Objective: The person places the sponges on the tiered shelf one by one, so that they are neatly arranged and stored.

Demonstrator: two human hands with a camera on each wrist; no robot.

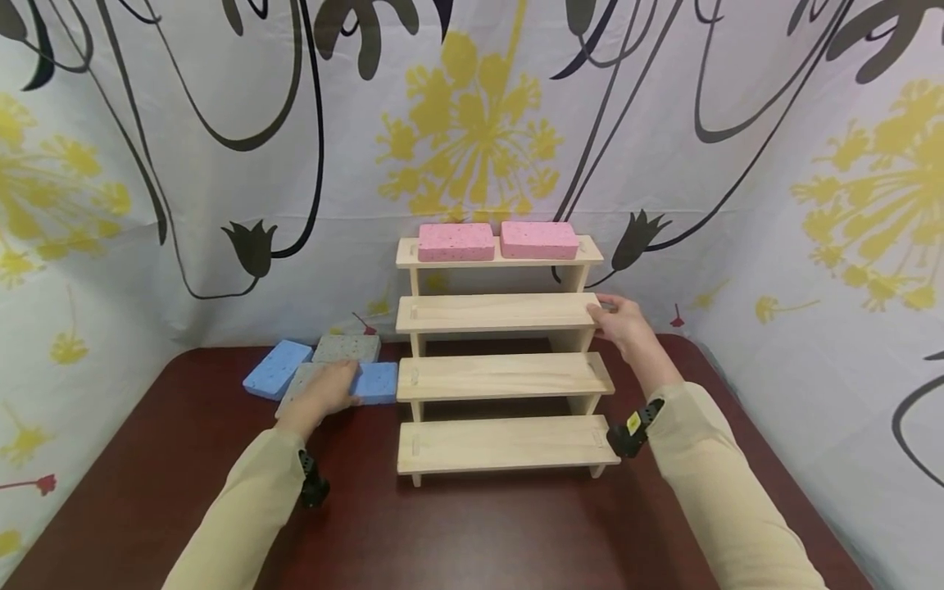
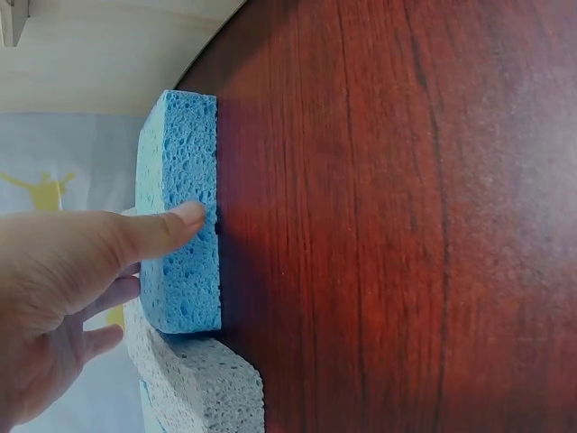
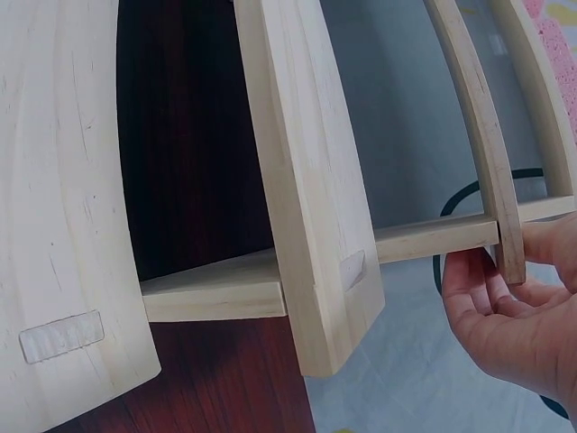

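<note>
My left hand [image 1: 324, 393] pinches a blue sponge [image 1: 378, 383], which lies against the left side of a wooden tiered stand [image 1: 505, 447]. In the left wrist view the thumb presses on the near long side of that sponge [image 2: 191, 271], while the fingers reach behind it and are partly hidden. A grey sponge [image 2: 212, 383] is right beside it. My right hand [image 1: 623, 328] holds the right end of the stand's second step from the top. The right wrist view shows that hand [image 3: 514, 307] with its fingers curled under the step's end [image 3: 507, 244].
Two pink sponges, a left one [image 1: 456, 242] and a right one [image 1: 540, 240], lie side by side on the top step. Another blue sponge [image 1: 278, 369] and a second grey one [image 1: 347, 349] are left of the stand on the dark table [image 1: 472, 541]. Patterned cloth [image 1: 472, 164] hangs behind.
</note>
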